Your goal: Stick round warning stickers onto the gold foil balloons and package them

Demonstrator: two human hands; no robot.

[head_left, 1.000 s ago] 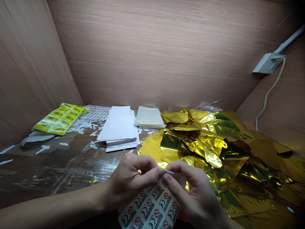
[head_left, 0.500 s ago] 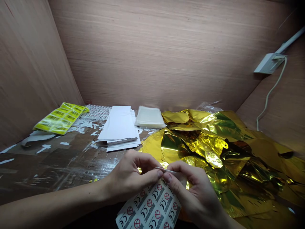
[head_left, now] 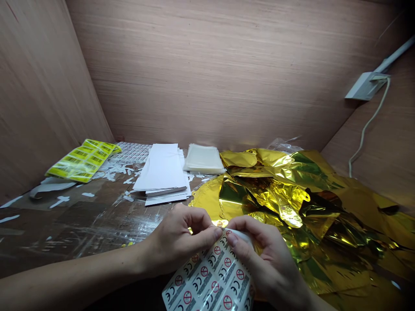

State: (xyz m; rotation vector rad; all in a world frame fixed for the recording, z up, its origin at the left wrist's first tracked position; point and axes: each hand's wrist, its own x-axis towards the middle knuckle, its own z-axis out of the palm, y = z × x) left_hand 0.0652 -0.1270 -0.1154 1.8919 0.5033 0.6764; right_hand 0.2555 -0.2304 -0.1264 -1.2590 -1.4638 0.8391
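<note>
Sticker sheet (head_left: 210,283), white with red-and-black marks: pinched at its curled top edge by left hand (head_left: 177,239) and right hand (head_left: 266,263). Gold foil (head_left: 292,207): crumpled, just behind and right of the sheet. White paper stack (head_left: 162,170): behind-left of the sheet. Yellow labels (head_left: 81,160): far behind-left.

light: dim, warm | glare: gold foil (head_left: 285,194) | edges: wide-angle warp

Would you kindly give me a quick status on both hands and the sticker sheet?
Left hand and right hand both pinching sticker sheet at its top edge. Sheet curled up off the table. Gold foil just behind; nothing blocking.
</note>
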